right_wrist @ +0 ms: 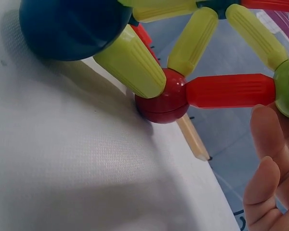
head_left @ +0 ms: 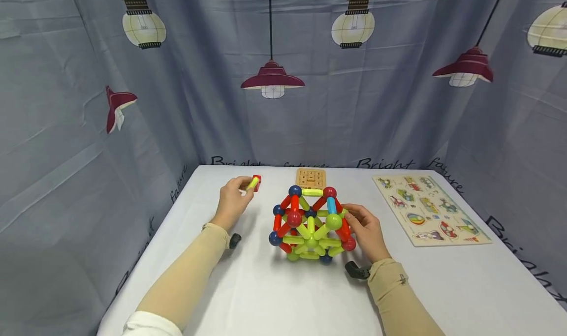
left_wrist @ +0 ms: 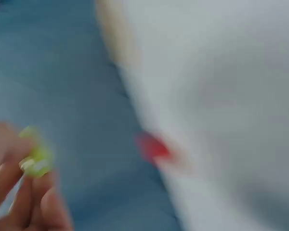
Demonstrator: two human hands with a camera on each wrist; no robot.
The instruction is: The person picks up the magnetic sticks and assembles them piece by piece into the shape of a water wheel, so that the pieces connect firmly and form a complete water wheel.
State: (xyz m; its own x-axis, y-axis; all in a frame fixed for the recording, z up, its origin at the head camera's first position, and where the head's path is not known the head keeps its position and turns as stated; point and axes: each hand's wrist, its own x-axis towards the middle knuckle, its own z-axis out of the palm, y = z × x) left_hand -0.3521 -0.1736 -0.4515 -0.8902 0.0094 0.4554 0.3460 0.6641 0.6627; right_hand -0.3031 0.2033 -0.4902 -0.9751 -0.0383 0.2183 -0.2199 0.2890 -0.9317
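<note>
My left hand (head_left: 233,198) pinches a short yellow-green rod (head_left: 253,183) between thumb and fingers over the back left of the table. The left wrist view is blurred but shows the rod (left_wrist: 37,159) at the fingertips. A ball-and-rod magnetic structure (head_left: 311,240) stands mid-table, a cage of red, yellow-green and blue rods joined by dark blue, red and green balls. At its right side, my right hand (head_left: 366,230) holds a green ball of the structure with the fingertips. In the right wrist view, fingertips (right_wrist: 267,125) lie against the green ball (right_wrist: 285,89) and a red rod.
A small red piece (head_left: 257,186) lies at the table's back edge, beyond the left hand. Behind the structure is a small wooden board (head_left: 311,176). A picture puzzle board (head_left: 427,209) lies at the right. Grey-blue cloth (head_left: 212,95) encloses the white table (head_left: 283,296).
</note>
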